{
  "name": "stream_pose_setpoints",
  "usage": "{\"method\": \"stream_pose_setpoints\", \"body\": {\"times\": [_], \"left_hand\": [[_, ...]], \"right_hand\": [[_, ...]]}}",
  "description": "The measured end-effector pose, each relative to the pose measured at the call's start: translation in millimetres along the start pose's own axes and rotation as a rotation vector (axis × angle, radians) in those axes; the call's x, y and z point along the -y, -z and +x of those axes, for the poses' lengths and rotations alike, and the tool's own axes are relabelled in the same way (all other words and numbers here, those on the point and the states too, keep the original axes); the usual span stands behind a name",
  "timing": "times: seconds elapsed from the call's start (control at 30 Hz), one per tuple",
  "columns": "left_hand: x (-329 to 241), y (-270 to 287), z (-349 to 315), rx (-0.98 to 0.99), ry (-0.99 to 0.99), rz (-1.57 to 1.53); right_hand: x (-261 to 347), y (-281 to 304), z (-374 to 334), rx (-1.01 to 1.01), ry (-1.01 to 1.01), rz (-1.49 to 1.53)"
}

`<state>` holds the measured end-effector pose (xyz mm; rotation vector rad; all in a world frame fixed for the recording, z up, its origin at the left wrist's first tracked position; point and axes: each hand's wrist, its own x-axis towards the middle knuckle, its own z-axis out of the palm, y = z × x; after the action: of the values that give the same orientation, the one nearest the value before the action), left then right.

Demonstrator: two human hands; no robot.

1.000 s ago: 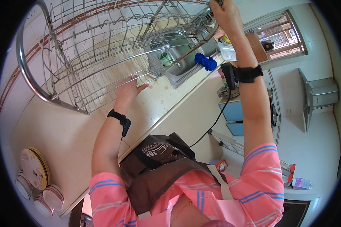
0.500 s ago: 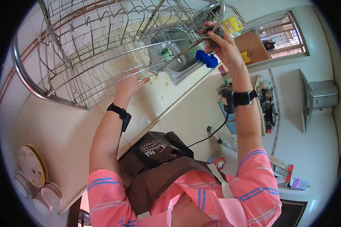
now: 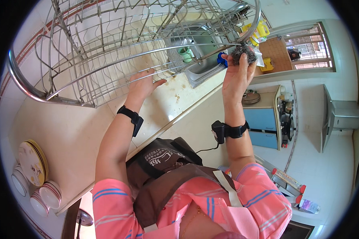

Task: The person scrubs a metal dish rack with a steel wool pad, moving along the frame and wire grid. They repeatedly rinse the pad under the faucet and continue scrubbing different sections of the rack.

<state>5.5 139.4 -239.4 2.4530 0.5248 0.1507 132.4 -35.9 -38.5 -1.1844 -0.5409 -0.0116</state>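
Note:
A wire dish rack (image 3: 92, 71) with thick chromed end tubes tilts over the counter. Its lower front edge is held by my left hand (image 3: 141, 87), whose fingers reach among the wires while the thumb sticks out to the right. In my right hand (image 3: 238, 79) is a dark steel wool scrubber (image 3: 244, 55), pinched between thumb and fingers. The scrubber is at the rack's right end, by the bent tube; whether it touches the metal I cannot tell. A black band with a small box sits on each wrist.
Behind the rack is a steel sink (image 3: 205, 74) with a green cup (image 3: 185, 53) beside it. A blue cloth (image 3: 222, 59) and yellow bottles (image 3: 261, 30) are near my right hand. Stacked plates (image 3: 32, 163) and bowls (image 3: 50, 194) stand at the counter's left end.
My right hand has come down and toward me with the scrubber, from inside the rack's right end to its outer side. The rack has shifted slightly; my left hand stays on its edge.

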Motion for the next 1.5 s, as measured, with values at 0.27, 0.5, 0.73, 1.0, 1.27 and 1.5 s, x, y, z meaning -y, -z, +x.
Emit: {"method": "stream_pose_setpoints", "body": {"times": [0.27,0.5,0.73,1.0,1.27,1.5], "left_hand": [[8,-16,-3,-0.124,-0.034,-0.004],[7,-18,-4,-0.215,-0.059,0.035],[5,-10,-1,-0.096,-0.027,0.023],[0,-2,-4,-0.081,-0.028,0.021],[3,-6,-3,-0.055,-0.016,-0.017],[3,-9,-3,-0.046,0.000,0.018]], "right_hand": [[2,24,121,0.161,-0.345,-0.082],[7,36,58,0.103,-0.224,-0.097],[-16,15,-15,0.170,0.246,-0.726],[-30,-9,13,0.020,0.132,-0.661],[-51,5,13,0.098,0.056,-0.553],[-52,-7,-13,0.057,-0.100,-0.567]]}}
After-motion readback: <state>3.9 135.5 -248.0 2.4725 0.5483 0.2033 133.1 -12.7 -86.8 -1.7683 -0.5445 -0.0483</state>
